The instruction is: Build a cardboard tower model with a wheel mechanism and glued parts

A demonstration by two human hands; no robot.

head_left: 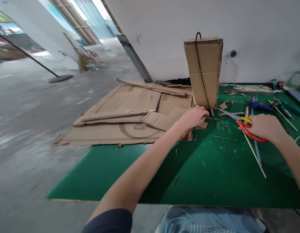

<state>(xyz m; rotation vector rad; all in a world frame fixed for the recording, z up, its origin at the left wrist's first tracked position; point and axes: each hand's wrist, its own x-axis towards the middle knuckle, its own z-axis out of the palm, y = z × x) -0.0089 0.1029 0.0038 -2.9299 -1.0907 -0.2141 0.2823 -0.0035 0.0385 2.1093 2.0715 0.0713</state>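
Observation:
My right hand grips scissors by their red and yellow handles; the blades point left, toward the foot of an upright cardboard box. A black cord runs down the box's front from a loop above its top edge. Low at the box's front left corner, my left hand has its fingers curled down. What is between those fingers, if anything, is hidden. A small cardboard scrap lies just under this hand, and flat cardboard sheets are stacked to its left.
On the green table lie a long nail, a thin wooden stick, a blue glue gun and pliers. Thin sticks are bundled along the white wall. Cardboard crumbs are scattered near the box.

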